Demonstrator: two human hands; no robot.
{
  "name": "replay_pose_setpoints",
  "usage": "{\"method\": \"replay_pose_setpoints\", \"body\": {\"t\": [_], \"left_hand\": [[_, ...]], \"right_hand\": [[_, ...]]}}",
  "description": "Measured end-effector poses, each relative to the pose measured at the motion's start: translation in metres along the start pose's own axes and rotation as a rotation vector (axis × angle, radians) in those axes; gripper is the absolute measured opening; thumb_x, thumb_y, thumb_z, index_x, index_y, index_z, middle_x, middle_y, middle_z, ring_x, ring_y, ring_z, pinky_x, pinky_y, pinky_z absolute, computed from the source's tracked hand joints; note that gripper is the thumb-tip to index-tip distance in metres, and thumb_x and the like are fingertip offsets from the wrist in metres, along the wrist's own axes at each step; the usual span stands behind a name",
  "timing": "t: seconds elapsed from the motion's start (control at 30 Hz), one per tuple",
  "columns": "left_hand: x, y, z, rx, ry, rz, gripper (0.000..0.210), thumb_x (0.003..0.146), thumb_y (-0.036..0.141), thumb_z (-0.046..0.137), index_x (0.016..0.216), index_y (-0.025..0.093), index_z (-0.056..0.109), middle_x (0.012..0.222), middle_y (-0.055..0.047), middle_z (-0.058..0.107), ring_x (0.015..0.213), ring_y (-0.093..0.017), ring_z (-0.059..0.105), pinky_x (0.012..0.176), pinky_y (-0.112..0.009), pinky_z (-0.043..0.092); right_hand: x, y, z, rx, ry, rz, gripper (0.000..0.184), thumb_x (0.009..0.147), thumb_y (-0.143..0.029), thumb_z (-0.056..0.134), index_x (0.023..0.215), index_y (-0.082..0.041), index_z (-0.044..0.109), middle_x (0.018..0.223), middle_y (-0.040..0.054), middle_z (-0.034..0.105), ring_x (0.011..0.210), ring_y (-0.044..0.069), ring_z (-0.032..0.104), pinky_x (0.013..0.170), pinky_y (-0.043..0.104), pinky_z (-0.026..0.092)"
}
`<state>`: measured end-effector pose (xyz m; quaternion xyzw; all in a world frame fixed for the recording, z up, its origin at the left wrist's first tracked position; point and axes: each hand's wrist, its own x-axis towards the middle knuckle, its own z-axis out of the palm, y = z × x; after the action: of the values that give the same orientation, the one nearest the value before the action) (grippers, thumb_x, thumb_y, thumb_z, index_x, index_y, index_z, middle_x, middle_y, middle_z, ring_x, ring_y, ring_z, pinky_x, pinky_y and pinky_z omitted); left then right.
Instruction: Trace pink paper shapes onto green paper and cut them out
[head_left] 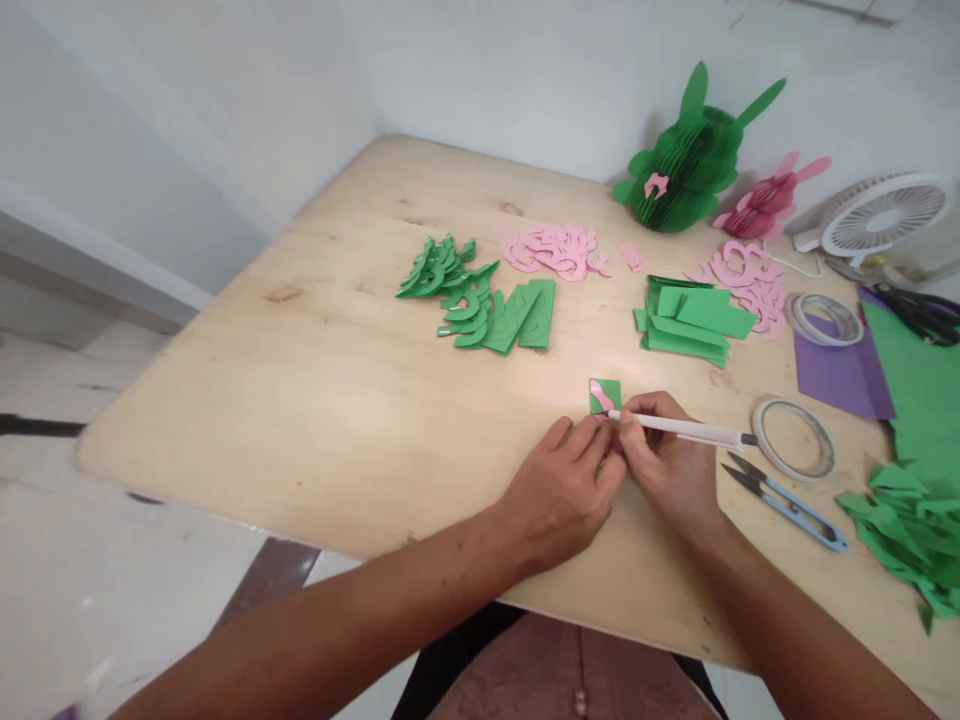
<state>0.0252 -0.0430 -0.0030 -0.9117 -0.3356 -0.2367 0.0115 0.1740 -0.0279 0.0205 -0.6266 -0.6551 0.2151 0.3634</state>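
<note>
The right hand (670, 475) pinches a white pen (688, 429) between its fingers, tip at a pink cutout (601, 396) on green paper (613, 388). The paper lies at one o'clock from the left hand (562, 488), whose slightly spread fingers meet its near edge

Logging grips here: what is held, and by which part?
Right hand: white pen, near its writing tip. Left hand: fingers at the green square; hold unclear.

Smooth wooden tabletop (300, 430), matt paper square (613, 388), smooth plastic pen (686, 428), snips (801, 516) with blades (744, 477) apparently metal
</note>
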Motion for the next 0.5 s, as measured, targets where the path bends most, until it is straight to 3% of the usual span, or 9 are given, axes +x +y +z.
{"method": "replay_pose_setpoints", "body": {"t": [0.5], "left_hand": [[-0.0005, -0.0006, 0.0015, -0.003, 0.012, 0.011, 0.028, 0.090, 0.016, 0.044, 0.111, 0.003, 0.057, 0.121, -0.023, 0.060, 0.117, -0.029, 0.053, 0.093, -0.043, 0.043]], "right_hand": [[0.0011, 0.0004, 0.0029, 0.102, -0.025, 0.048, 0.007, 0.083, -0.024, 0.053, 0.077, -0.021, 0.055, 0.063, -0.0020, 0.057, 0.053, 0.013, 0.054, 0.048, 0.025, 0.043]]}}
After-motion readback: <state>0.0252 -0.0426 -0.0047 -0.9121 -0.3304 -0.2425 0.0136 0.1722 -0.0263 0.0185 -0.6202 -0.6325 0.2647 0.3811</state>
